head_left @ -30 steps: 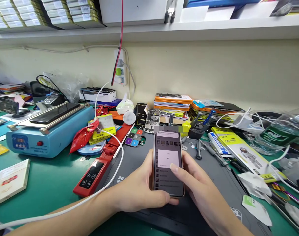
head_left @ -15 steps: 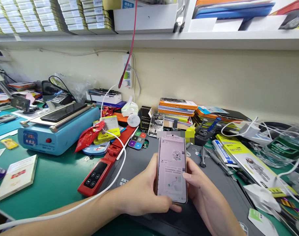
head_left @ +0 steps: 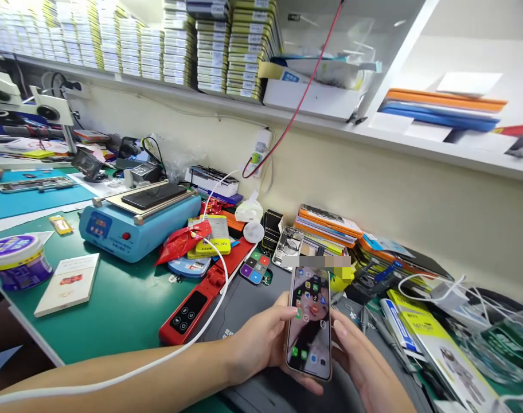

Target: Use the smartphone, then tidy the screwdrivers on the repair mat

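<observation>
Green table — left hand holding phone, right hand alongside — "BATT" packet

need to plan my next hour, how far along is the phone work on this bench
Looks done: the opened phone has its insides bared, and the black phone is set on the blue machine. In hand: the lit phone, app icons showing, in the left hand with the right hand beside it. Left: the opened phone is still uncovered; anything more, I can't tell.
</observation>
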`<action>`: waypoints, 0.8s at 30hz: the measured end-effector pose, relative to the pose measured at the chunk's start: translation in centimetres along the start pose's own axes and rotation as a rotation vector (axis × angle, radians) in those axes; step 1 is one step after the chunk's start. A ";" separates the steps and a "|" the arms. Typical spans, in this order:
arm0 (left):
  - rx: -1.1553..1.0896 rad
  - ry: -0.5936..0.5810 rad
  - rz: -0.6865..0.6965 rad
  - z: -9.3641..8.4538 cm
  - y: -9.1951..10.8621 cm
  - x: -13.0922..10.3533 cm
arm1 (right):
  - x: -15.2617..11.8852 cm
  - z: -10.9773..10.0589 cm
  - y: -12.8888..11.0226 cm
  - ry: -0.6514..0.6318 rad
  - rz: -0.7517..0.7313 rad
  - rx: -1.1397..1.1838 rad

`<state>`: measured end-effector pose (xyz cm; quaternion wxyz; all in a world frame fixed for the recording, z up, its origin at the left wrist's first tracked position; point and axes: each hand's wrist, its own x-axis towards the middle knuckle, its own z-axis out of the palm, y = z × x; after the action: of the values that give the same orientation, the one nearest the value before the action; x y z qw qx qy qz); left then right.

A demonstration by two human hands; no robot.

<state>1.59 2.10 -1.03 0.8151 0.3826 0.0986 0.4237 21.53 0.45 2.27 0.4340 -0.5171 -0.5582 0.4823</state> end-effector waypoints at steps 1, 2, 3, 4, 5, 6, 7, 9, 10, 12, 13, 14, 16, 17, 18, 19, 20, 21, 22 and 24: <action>-0.015 -0.004 0.015 -0.2 -0.1 0.2 | 0.1 0.0 -0.6 -0.013 0.011 0.015; -0.028 -0.006 0.025 -0.4 -0.1 0.4 | 0.3 0.0 -1.1 -0.032 0.029 0.035; -0.039 -0.003 0.033 -0.6 -0.2 0.6 | 0.6 0.1 -1.5 -0.052 0.055 0.048; -0.049 0.005 0.039 -0.6 -0.2 0.7 | 0.9 0.2 -1.7 -0.068 0.079 0.050; -0.059 0.016 0.044 -0.5 -0.2 0.7 | 1.2 0.3 -1.9 -0.082 0.104 0.050; -0.066 0.028 0.052 -0.3 -0.2 0.6 | 1.5 0.5 -2.0 -0.091 0.131 0.040; -0.074 0.038 0.063 -0.1 -0.2 0.5 | 1.8 0.8 -2.1 -0.096 0.141 0.008; -0.089 0.046 0.086 0.4 0.2 0.3 | 2.0 1.6 -2.5 -0.083 0.117 -0.128; -0.097 0.045 0.094 0.6 0.4 0.2 | 1.9 2.1 -2.9 -0.059 0.087 -0.209; -0.103 0.047 0.110 0.9 1.1 0.1 | 1.6 3.4 -4.2 -0.010 0.035 -0.327; -0.101 0.052 0.118 0.9 1.4 0.1 | 1.4 4.0 -4.9 -0.004 0.020 -0.347; -0.097 0.062 0.126 0.9 1.8 0.2 | 1.3 4.4 -5.6 -0.021 0.019 -0.345; -0.087 0.091 0.144 0.8 2.3 0.2 | 1.4 5.0 -6.6 -0.063 0.009 -0.304; -0.082 0.110 0.150 0.7 2.5 0.2 | 1.6 5.1 -6.9 -0.071 -0.006 -0.284; -0.077 0.130 0.154 0.6 2.7 0.2 | 1.8 5.0 -7.0 -0.069 -0.023 -0.269; -0.072 0.146 0.156 0.6 2.7 0.2 | 2.1 4.9 -7.0 -0.056 -0.040 -0.260; -0.066 0.159 0.158 0.6 2.7 0.1 | 2.4 4.7 -6.8 -0.037 -0.051 -0.253; -0.060 0.168 0.159 0.6 2.7 0.0 | 2.6 4.6 -6.6 -0.017 -0.055 -0.244; -0.053 0.177 0.159 0.6 2.6 -0.1 | 2.8 4.5 -6.3 0.000 -0.054 -0.234; -0.033 0.189 0.150 0.6 2.4 -0.3 | 2.9 4.5 -5.8 0.027 -0.053 -0.211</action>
<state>0.18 2.36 1.04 0.7745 0.3337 0.1390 0.5191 15.88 2.92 7.25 0.3972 -0.5514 -0.6134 0.4025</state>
